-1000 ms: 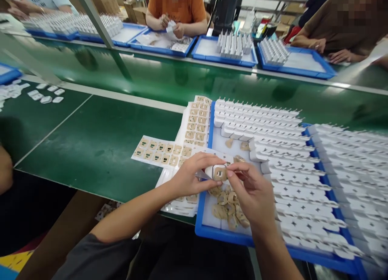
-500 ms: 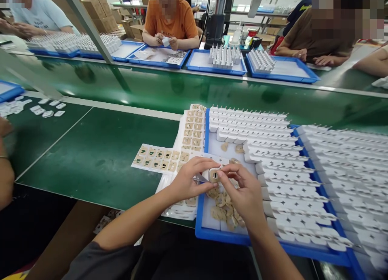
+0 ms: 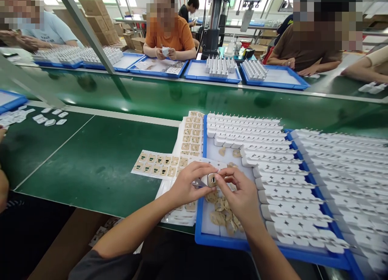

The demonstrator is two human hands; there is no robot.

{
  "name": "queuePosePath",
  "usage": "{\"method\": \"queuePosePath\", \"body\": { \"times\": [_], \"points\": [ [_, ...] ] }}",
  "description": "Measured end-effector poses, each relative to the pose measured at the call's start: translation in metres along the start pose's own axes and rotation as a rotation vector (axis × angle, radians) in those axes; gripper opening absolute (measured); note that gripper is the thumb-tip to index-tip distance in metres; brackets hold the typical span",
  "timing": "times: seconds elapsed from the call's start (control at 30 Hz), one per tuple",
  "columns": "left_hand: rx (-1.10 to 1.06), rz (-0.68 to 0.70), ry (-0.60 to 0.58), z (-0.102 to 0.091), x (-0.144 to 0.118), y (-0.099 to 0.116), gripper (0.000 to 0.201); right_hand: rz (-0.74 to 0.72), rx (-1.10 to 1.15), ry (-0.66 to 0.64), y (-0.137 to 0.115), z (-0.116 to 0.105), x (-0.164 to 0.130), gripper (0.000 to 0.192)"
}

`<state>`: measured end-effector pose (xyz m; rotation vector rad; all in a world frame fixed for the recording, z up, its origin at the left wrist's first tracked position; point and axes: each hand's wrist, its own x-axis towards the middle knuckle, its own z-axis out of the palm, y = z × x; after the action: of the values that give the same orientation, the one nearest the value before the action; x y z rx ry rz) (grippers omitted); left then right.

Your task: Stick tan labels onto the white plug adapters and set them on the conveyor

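Observation:
A small white charger housing [image 3: 211, 180], with a tan face and a dark-and-white port opening, is held over the left side of the blue tray [image 3: 222, 240]. My left hand [image 3: 189, 181] grips its body between thumb and fingers. My right hand [image 3: 239, 189] is closed at the right edge of the tan face, thumb and fingertips against it. Below my hands, crumpled tan sticker pieces [image 3: 222, 215] lie in the tray. A sheet of tan die-cut stickers [image 3: 156, 163] lies just left of my left hand, overlapping another sticker sheet [image 3: 191, 136].
Rows of white housings [image 3: 281, 183] with metal pins fill the tray's right part; more housings [image 3: 357, 183] stand farther right. Small white parts [image 3: 50, 117] lie at far left. Across the green bench [image 3: 100, 150], several people work at blue trays [image 3: 212, 75].
The view has tilted up slightly and shifted. Both hands keep the charger housing in nearly the same place, its tan face turned slightly, with the right fingertips still at its edge.

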<state>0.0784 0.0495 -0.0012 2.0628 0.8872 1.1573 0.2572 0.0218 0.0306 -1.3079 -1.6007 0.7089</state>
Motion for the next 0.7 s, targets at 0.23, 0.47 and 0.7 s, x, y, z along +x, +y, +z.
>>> {"method": "queuePosePath", "body": {
  "times": [0.23,0.47,0.7],
  "points": [
    [-0.114,-0.09,0.02,0.002,-0.001,0.0,0.039,0.033,-0.05,0.044,0.01,0.006,0.0,0.022],
    [-0.22,-0.078,0.137,0.011,-0.008,-0.004,0.035,0.155,0.237,-0.152,0.011,0.016,-0.003,0.033],
    [-0.236,0.041,0.195,0.016,-0.012,-0.01,0.042,0.239,0.529,-0.179,0.012,0.016,-0.004,0.024]
  ]
}}
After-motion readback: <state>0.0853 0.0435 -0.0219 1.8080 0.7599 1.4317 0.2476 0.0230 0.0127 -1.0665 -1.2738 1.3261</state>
